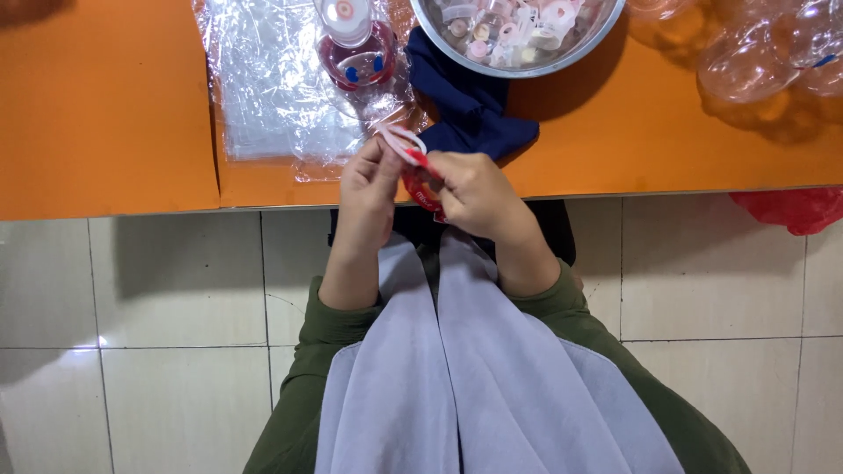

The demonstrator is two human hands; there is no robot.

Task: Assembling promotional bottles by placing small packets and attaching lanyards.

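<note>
— Grey cloth (474, 386) drapes over the lap closest to the lens, with olive sleeves (307, 351) on either side. What are the hands doing above it?

— Both meet at the near edge of the orange table (105, 105). They share a small red piece (423, 186) with a pale pink loop (402, 140) at its top. The right hand (479, 195) pinches the red part between fingertips and thumb; the left hand (369, 180) grips the loop end, fingers curled closed on it.

— And where does that piece sit?

— In the air, just over the table's edge, touching nothing but the two hands.

— What lies past it?

— A dark blue cloth (470, 110) just behind the hands, partly under a steel bowl (562, 60) filled with small pale caps and rings. Left of the cloth, clear plastic bags (272, 88) lie in a sheet, and a small red bottle (356, 54) with a clear cap rests on them. Clear empty bottles (755, 53) are heaped at the far right. A red bag (790, 209) hangs below the table's edge, above the pale tiled floor (176, 290).
</note>
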